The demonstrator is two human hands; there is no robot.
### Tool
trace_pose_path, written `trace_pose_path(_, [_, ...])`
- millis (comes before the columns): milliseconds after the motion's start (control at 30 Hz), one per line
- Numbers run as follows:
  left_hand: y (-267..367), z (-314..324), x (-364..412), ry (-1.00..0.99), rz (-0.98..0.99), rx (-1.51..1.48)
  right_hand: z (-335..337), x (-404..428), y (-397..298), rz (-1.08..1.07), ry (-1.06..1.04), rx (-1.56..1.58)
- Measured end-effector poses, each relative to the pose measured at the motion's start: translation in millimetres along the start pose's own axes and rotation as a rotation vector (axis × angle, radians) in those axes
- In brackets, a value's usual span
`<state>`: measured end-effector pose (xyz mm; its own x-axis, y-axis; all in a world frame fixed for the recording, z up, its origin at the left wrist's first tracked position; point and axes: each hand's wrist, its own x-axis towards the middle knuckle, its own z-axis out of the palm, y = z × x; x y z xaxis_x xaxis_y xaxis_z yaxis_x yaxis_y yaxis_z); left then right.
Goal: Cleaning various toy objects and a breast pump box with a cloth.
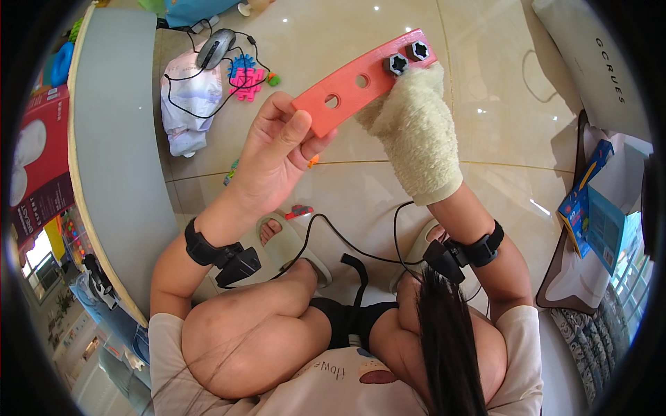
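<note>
A curved red plastic strip [346,86] is held up in front of me, tilted with its right end higher. My left hand [281,145] pinches its lower left end between thumb and fingers. Two open round holes show in its left half. Two dark hex-shaped pieces with star-like openings [398,63] sit at its right end. A pale yellow-green terry cloth mitt [421,135] covers my right hand, which is hidden inside it; the mitt touches the strip's right end from below. Whether the covered fingers grip the strip does not show.
A grey computer mouse [216,48] with a black cable lies on a plastic package [192,99], beside pink gear-like toy pieces [246,83]. A grey panel [119,156] borders the left. Boxes [614,208] stand at right. A black cable [354,249] crosses between my feet.
</note>
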<state>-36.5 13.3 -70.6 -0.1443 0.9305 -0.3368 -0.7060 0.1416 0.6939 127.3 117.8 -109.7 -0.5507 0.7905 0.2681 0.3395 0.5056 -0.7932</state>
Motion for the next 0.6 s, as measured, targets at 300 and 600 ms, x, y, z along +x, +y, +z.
trace_pose_path(300, [4.4,-16.3,-0.7,-0.224,0.168,0.439,-25.6,13.3,-1.1,-0.149,-0.082,-0.155])
trace_pose_path(600, [12.1,-10.7,0.6,-0.148,0.141,0.316,-28.6,11.3,20.6,0.026,-0.127,-0.338])
